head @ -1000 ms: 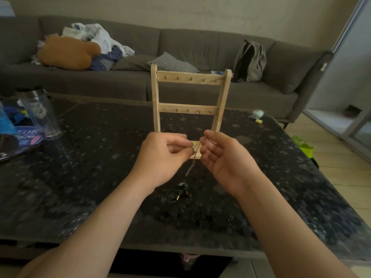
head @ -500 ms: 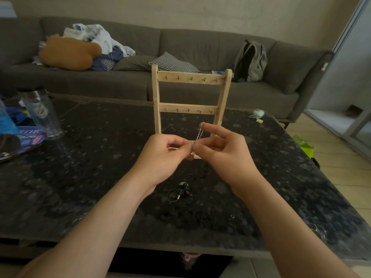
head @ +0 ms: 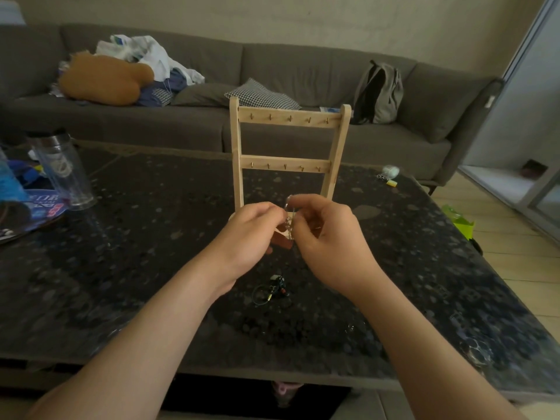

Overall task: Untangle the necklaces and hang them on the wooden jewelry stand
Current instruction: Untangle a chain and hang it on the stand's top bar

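We see two hands raised over the dark speckled desk (head: 151,237), just in front of the foot of the one wooden jewelry stand (head: 286,120). The left hand (head: 250,234) and the right hand (head: 328,247) meet at the fingertips. Each grip is narrow, pinching one thin silver necklace (head: 287,221) that runs as a short, nearly upright stretch between them. The chain is in the hands and above the desk, not on the stand.

The stand is upright near the middle of the desk. We count two posts and two crossbars, with five small hooks on the upper bar and five on the lower.

On the desk below the wrists, on the near side, lies one small dark tangle (head: 272,290) with a thin loop curling out to its left. We cannot tell how many necklaces are in it.

There is one container on the desk, a clear tumbler (head: 62,171) with a metal collar, upright at the far left. Something pale and coiled shows inside, and we cannot tell what it is. At the far right of the desk lie one pale round thing (head: 391,171) and one yellow bit (head: 392,183).

Behind the desk, one grey sofa (head: 303,71) carries one checked cushion (head: 260,95), one brown plush (head: 103,80), one heap of clothes (head: 157,59) and one grey backpack (head: 378,92), whose contents are hidden.
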The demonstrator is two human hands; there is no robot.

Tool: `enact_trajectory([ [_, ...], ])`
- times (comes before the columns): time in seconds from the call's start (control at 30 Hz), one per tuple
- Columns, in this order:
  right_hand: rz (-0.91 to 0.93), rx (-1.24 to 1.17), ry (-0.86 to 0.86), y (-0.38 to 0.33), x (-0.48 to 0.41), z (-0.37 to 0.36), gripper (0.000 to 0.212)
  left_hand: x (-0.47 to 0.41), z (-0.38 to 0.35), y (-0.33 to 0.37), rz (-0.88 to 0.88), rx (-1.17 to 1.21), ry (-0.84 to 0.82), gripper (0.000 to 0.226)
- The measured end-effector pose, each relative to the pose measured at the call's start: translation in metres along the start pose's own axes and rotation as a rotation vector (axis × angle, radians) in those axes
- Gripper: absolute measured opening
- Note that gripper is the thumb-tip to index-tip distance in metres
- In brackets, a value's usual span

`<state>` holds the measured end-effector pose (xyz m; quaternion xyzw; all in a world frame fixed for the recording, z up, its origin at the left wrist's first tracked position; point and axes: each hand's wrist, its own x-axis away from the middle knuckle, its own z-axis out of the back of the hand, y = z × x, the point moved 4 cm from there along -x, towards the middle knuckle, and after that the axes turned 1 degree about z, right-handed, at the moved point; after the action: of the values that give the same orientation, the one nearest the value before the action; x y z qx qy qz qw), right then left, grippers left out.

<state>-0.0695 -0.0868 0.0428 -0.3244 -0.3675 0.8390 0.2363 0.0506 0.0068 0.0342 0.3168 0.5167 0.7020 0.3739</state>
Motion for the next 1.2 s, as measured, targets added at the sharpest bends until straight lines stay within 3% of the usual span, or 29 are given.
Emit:
enact_trajectory([
  [0.17, 0.097, 0.087, -0.015, -0.005, 0.003, -0.004, 0.026, -0.001, -0.002, 0.002, -0.027, -0.122, 0.038, 0.041],
  [0.33, -0.274, -0.415, -0.012, 0.009, -0.003, 0.002, 0.022, -0.002, 0.002, 0.000, -0.145, -0.186, -0.002, 0.033],
  [0.43, -0.409, -0.741, -0.026, 0.016, -0.005, -0.002, 0.018, 0.000, 0.001, 0.001, -0.144, -0.152, -0.052, 0.028],
  [0.6, -0.471, -1.063, -0.066, 0.012, -0.005, -0.005, 0.004, -0.002, -0.002, -0.003, -0.070, 0.028, -0.042, 0.029],
  [0.8, -0.498, -1.177, -0.100, 0.011, -0.002, -0.003, 0.005, -0.007, 0.001, -0.005, 0.038, 0.326, 0.010, 0.024],
  [0.83, -0.499, -1.204, -0.102, 0.010, -0.001, -0.003, 0.013, -0.007, 0.001, -0.006, 0.056, 0.348, 0.008, 0.025],
  [0.93, -0.462, -1.199, -0.075, 0.010, -0.002, -0.001, 0.028, -0.008, 0.003, -0.008, 0.098, 0.390, 0.042, 0.024],
  [1.03, -0.445, -1.147, 0.046, 0.013, -0.004, 0.007, 0.025, -0.009, 0.011, -0.010, 0.155, 0.439, 0.130, 0.019],
  [1.2, -0.460, -0.615, 0.091, 0.019, 0.000, 0.011, 0.013, -0.007, 0.015, -0.010, 0.122, 0.332, 0.135, 0.019],
])
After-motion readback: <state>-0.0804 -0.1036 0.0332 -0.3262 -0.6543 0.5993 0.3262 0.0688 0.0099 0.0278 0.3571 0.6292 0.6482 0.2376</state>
